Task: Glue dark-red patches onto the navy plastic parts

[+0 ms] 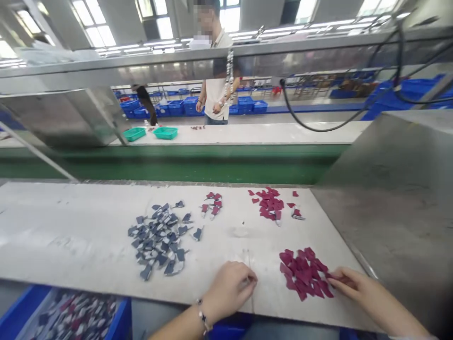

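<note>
My left hand [231,289] rests over the front of the white table, fingers curled and thumb pressed to them; whatever is in the pinch, if anything, is too small to make out. At the right edge of a pile of flat maroon pieces [304,274], my right hand [348,282] pinches one maroon piece [330,276] between thumb and fingers. A larger heap of dark blue-grey pieces with pale parts [159,238] lies left of my left hand. Farther back are a small group of maroon pieces with pale parts [214,204] and another maroon pile [272,203].
A blue bin [126,316] of mixed pieces stands below the table's front left edge. A metal housing [396,203] borders the table on the right. Beyond a green strip [212,163], another table carries green trays [165,133]. A person [217,92] stands behind it.
</note>
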Demonstrator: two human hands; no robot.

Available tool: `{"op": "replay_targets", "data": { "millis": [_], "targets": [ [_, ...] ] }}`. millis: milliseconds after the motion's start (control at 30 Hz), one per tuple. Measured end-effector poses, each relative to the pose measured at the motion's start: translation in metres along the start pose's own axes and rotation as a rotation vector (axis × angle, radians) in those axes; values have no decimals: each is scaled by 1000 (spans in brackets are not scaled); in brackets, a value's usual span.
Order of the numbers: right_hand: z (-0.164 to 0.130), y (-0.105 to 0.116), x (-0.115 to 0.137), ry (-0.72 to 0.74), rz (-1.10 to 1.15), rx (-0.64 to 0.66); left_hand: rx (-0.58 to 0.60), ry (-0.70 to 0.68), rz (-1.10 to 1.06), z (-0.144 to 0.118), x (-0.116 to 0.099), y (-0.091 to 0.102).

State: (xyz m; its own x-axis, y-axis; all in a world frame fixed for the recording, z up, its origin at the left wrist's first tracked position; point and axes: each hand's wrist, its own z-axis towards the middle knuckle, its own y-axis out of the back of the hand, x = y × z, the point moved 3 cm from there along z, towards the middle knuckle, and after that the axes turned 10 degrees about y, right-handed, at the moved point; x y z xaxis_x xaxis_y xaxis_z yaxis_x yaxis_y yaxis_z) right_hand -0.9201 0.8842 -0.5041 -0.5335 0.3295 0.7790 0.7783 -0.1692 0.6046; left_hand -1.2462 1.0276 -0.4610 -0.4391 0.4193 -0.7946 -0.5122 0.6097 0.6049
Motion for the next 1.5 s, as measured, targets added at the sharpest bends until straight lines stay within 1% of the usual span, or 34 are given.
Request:
{"op": "replay_targets", "data": {
  "millis": [67, 133, 167, 233, 267, 333, 433, 533, 633, 700, 733, 767, 800, 833, 867, 900, 933, 967, 1033, 1067, 1100, 1167, 1233, 1300, 1367, 1500],
  "targets": [
    [-1, -8, 23, -33, 142, -26, -12, 34, -36, 3, -6, -3],
    [-3, -24, 59, -43, 328, 9, -6, 84, -149, 9, -14, -7],
    [-3, -35, 80, -7, 407, 57, -4, 114, -235, 12, -19, -9],
    [1, -52, 120, 111, 437, 52, -6, 179, -421, 18, -25, -11],
    [4, -60, 135, 190, 449, 55, -13, 207, -475, 20, -27, -11],
    [12, -73, 149, 207, 480, 54, -8, 257, -529, 25, -25, -10],
    [19, -84, 148, 185, 496, 91, 11, 311, -577, 30, -15, -6],
    [20, -87, 145, 169, 483, 104, 35, 330, -607, 30, -8, -6],
    [19, -87, 149, 203, 458, 123, 21, 299, -582, 25, -9, -6],
    [20, -86, 150, 246, 425, 162, -16, 255, -542, 22, -11, 1],
    [22, -85, 147, 259, 398, 173, -47, 224, -505, 20, -10, 7],
    [26, -82, 140, 229, 347, 158, -96, 185, -428, 19, -8, 17],
    [31, -79, 130, 194, 276, 101, -162, 148, -301, 17, -5, 28],
    [39, -74, 119, 164, 199, 33, -245, 128, -120, 15, 1, 42],
    [47, -70, 108, 144, 122, -6, -333, 132, 88, 13, 9, 57],
    [55, -68, 96, 134, 59, -12, -415, 157, 289, 11, 19, 71],
    [64, -66, 86, 137, 19, 17, -477, 201, 447, 9, 29, 85],
    [71, -65, 77, 146, -14, 60, -514, 243, 529, 7, 40, 97],
    [80, -64, 64, 167, -76, 131, -527, 281, 569, 4, 59, 114],
    [82, -63, 61, 167, -115, 126, -514, 275, 556, 3, 66, 120],
    [82, -60, 61, 159, -160, 90, -496, 266, 546, 2, 71, 123],
    [79, -58, 70, 136, -221, 6, -461, 245, 510, 0, 76, 127],
    [76, -61, 89, 133, -200, -21, -436, 230, 449, -1, 77, 130],
    [79, -72, 112, 166, -108, 13, -426, 220, 364, -1, 75, 134],
    [90, -86, 130, 177, -61, 26, -424, 206, 260, -1, 70, 140],
    [120, -118, 155, 221, 0, 76, -443, 160, 42, -2, 50, 149]
  ]
}}
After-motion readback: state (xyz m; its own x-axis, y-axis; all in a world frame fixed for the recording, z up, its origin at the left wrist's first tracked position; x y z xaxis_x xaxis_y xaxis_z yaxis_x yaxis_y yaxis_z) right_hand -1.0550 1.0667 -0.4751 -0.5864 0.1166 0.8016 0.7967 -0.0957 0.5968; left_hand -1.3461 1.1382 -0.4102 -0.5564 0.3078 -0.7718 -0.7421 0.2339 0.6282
